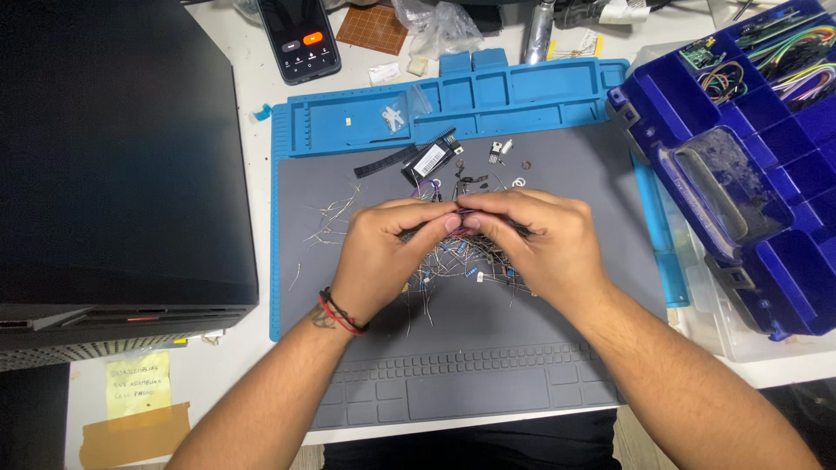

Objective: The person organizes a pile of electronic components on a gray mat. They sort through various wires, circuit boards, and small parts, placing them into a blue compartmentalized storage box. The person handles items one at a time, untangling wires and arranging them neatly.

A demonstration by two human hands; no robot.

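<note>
At the far left a big black box (122, 148) fills the desk edge, with a yellow note (138, 384) below it and a phone (299, 36) lying beyond the mat's far left corner. The blue and grey work mat (488, 383) spreads across the middle, and loose bare wires (331, 218) are scattered on its left part, just beside the left hand (379, 261). That hand, with a red and black band at the wrist, is curled with thumb and forefinger pinched together on the left end of a small dark part (463, 211). The part sits between the two hands, held above a pile of small blue parts with thin wire legs (457, 265) in the middle of the mat; it is too hidden by the fingertips to tell its kind, but what shows runs left to right. The right hand (544, 248) is likewise closed in a pinch on the right end, its fingertips touching those of the left. Beyond the hands lie a black strip (383, 163), a small board with a white label (429, 160) and a clear bag (402, 111) in the blue tray section. Near the hands the grey mat is bare down to its ribbed near edge. On the right a dark blue parts box (740, 174) with coloured wires (784, 52) crowds the mat's right edge.
</note>
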